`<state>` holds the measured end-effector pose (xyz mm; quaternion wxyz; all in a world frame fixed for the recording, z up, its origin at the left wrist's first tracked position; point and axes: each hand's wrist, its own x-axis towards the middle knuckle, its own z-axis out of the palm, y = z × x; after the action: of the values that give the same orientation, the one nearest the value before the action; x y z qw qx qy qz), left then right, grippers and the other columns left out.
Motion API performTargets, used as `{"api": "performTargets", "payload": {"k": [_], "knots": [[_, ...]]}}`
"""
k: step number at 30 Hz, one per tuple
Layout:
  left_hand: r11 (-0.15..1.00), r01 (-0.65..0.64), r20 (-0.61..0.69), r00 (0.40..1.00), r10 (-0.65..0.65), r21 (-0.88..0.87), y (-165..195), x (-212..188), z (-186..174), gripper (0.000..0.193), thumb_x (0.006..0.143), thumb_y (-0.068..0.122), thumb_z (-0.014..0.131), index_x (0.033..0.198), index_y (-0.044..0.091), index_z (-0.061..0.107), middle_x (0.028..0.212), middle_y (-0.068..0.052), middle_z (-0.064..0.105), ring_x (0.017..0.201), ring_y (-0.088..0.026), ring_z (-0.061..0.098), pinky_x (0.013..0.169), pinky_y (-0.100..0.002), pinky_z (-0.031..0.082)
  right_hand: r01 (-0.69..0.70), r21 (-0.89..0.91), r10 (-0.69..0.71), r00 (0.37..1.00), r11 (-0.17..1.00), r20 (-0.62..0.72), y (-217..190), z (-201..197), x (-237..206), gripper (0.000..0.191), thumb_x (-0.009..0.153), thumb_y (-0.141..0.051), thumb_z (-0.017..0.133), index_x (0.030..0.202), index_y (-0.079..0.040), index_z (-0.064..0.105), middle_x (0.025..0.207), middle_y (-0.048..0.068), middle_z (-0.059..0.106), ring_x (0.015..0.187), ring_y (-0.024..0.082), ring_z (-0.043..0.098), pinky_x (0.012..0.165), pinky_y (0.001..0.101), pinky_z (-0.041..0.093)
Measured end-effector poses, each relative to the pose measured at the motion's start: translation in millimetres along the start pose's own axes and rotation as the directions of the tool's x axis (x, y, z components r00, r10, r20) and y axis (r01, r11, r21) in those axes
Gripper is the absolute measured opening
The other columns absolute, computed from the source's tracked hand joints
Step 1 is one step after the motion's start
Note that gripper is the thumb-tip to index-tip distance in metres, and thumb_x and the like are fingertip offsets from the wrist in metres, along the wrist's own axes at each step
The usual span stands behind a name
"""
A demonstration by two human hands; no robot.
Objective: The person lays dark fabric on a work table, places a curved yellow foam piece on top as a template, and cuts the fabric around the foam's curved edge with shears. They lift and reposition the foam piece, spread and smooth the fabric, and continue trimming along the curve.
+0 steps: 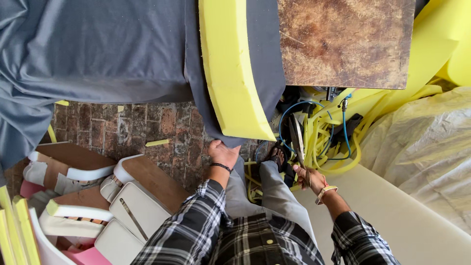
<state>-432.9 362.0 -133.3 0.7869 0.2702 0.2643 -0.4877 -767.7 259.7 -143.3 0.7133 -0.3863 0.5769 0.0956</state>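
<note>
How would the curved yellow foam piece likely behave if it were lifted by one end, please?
The yellow foam piece looks thick and spongy, so probably light for its bulk. Being long and curved, it would likely sag and bend. Its nicked edge suggests it tears easily.

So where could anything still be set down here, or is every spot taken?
Bare room: the brick floor between the grey fabric and the stacked cushion pieces, and the worn board at top. Crowded: the yellow foam strips and blue hose beyond the right hand with its shears.
</note>
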Motion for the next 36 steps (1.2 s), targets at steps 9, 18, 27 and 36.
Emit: {"api": "performTargets", "payload": {"k": [9, 18, 27, 36], "knots": [[0.946, 0.221, 0.191, 0.944, -0.269, 0.235, -69.2, -11.7, 8.6, 0.04, 0.083, 0.016, 0.064, 0.123, 0.011, 0.062, 0.136, -0.01, 0.061, 0.131, -0.03, 0.054, 0.108, -0.051, 0.039, 0.089, -0.145, -0.086, 0.996, 0.985, 0.021, -9.9, -31.5, -16.0, 0.064, 0.085, -0.063, 0.069, 0.09, 0.0, 0.063, 0.073, 0.009, 0.063, 0.064, 0.019, 0.062, 0.06, 0.0329, 0.053], [0.9, 0.067, 0.085, 0.99, -0.115, 0.432, -81.3, -1.7, 2.4, 0.015, 0.093, 0.003, 0.071, 0.103, 0.014, 0.071, 0.106, 0.001, 0.071, 0.11, -0.017, 0.064, 0.107, -0.044, 0.049, 0.052, -0.241, -0.035, 0.997, 0.969, 0.072, 13.8, -39.8, -38.3, 0.063, 0.081, -0.063, 0.068, 0.096, -0.002, 0.067, 0.071, 0.008, 0.062, 0.065, 0.018, 0.062, 0.06, 0.0319, 0.052], [0.934, 0.151, -0.051, 0.989, -0.142, 0.324, -85.9, -17.8, -15.9, 0.012, 0.103, 0.011, 0.055, 0.096, 0.007, 0.064, 0.102, -0.008, 0.066, 0.111, -0.033, 0.064, 0.104, -0.052, 0.052, 0.035, -0.332, 0.015, 0.989, 0.943, 0.149, 59.3, -33.0, -41.6, 0.062, 0.082, -0.063, 0.069, 0.098, -0.003, 0.067, 0.076, 0.005, 0.061, 0.068, 0.015, 0.06, 0.062, 0.0312, 0.052], [0.912, 0.195, -0.049, 0.98, -0.19, 0.361, -89.7, -30.4, -16.7, 0.01, 0.104, 0.011, 0.053, 0.098, 0.007, 0.059, 0.103, -0.012, 0.069, 0.112, -0.035, 0.069, 0.103, -0.055, 0.054, 0.209, 0.058, -0.207, 0.815, 0.976, 0.541, 92.1, -20.4, -39.0, 0.064, 0.089, -0.069, 0.06, 0.097, -0.006, 0.057, 0.084, 0.004, 0.058, 0.08, 0.017, 0.06, 0.073, 0.033, 0.053]]}}
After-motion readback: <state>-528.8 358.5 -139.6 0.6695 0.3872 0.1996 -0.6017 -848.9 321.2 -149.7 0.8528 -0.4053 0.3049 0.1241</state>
